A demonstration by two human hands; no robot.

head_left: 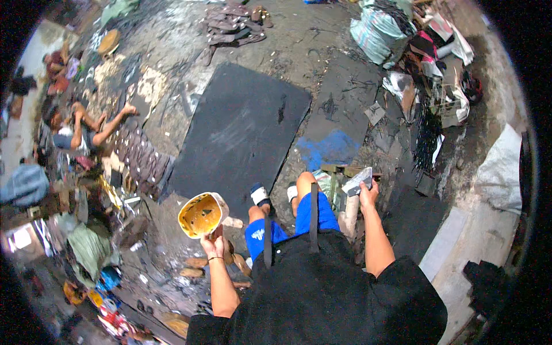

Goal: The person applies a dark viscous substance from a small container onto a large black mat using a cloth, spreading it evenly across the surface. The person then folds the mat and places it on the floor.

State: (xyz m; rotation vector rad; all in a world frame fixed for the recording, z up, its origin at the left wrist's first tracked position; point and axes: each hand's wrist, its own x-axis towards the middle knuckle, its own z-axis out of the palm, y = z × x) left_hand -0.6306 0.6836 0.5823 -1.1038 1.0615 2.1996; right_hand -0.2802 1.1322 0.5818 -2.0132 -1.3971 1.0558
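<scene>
My left hand (213, 245) is closed on a white tub (201, 216), tilted so that its inside shows, coated with a yellow-orange substance with dark spots. In my right hand (369, 195) is a flat grey scraper-like blade (357, 180), gripped at one end and held out to the right of my knees. A large black sheet (238, 129) lies on the floor in front of my feet. Neither the tub nor the blade touches it.
Another person (80, 129) sits at the left, near dark brown pieces laid in rows (138, 152). More dark pieces (233, 26) are heaped at the far side. Sacks (379, 34) and scraps fill the right. Wooden shoe-last-like shapes (192, 271) lie by my left arm.
</scene>
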